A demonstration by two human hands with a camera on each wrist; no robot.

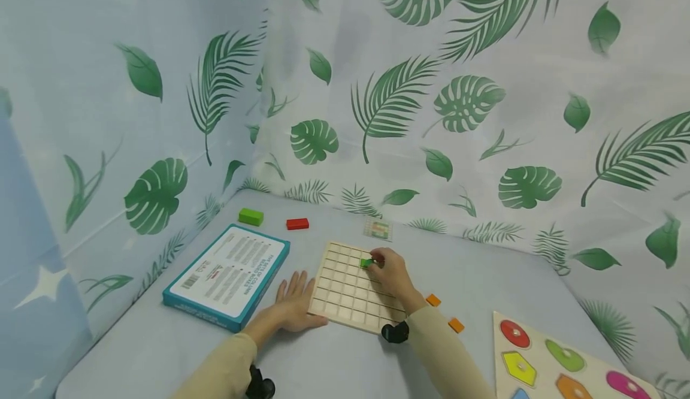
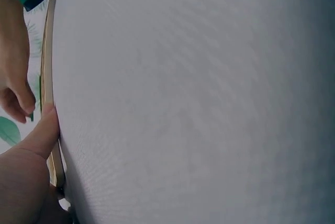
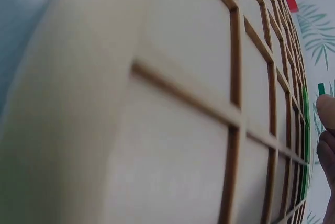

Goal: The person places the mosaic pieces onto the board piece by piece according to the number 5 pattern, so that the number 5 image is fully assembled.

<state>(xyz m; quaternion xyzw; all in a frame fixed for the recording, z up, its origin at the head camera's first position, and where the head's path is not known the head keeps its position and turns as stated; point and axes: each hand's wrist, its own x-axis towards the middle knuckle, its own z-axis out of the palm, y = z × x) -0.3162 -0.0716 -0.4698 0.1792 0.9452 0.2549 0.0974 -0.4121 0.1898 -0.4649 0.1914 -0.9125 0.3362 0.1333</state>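
Observation:
A light wooden board (image 1: 345,288) with a grid of square cells lies in front of me. My left hand (image 1: 296,306) rests beside its near left corner, fingers spread on the table. Its thumb (image 2: 44,130) lies against the board's edge in the left wrist view. Over the far part of the board, my right hand (image 1: 390,272) pinches a small green tile (image 3: 321,89) between thumb and fingers. Green also shows along the board's far cells (image 3: 305,135) in the right wrist view. The right hand's palm side is hidden in the head view.
A blue-edged box (image 1: 232,273) lies to the left, with a green block (image 1: 251,217) and a red block (image 1: 297,224) behind it. A small patterned card (image 1: 378,229) is at the back. Orange tiles (image 1: 456,325) and a shape puzzle board (image 1: 539,342) lie to the right.

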